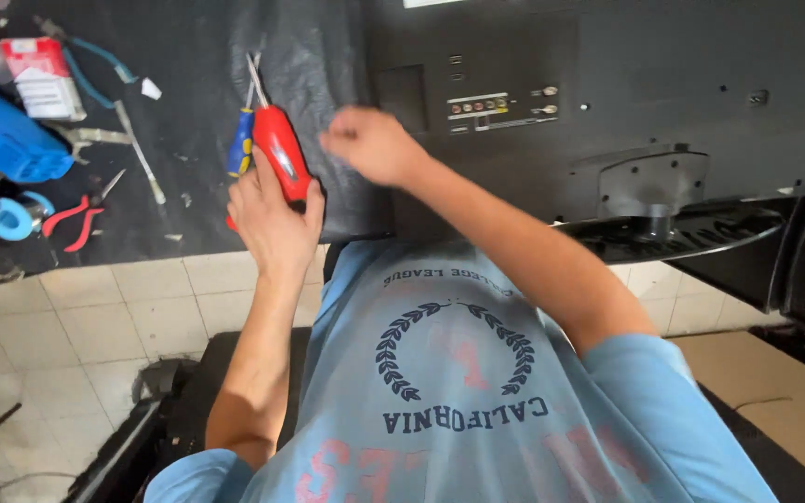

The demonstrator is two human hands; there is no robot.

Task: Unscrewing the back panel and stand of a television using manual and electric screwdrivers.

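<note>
The left hand (272,219) is wrapped tight around a red screwdriver (281,154) and a blue one (240,142), tips up. Two together could slip and fall. The right hand (373,144) looks curled shut, maybe empty, near the dark TV back (607,84), which could scratch.

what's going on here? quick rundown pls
A person in a light blue printed T-shirt leans over the black back panel of a flat-screen TV, stand still attached, lying face down on a dark mat. The left hand grips a red-handled screwdriver with a blue-and-yellow one beside it. The right hand is closed in a loose fist near the port panel; whether it holds anything is unclear. Red-handled pliers, blue tape and a blue power tool lie to the left.
</note>
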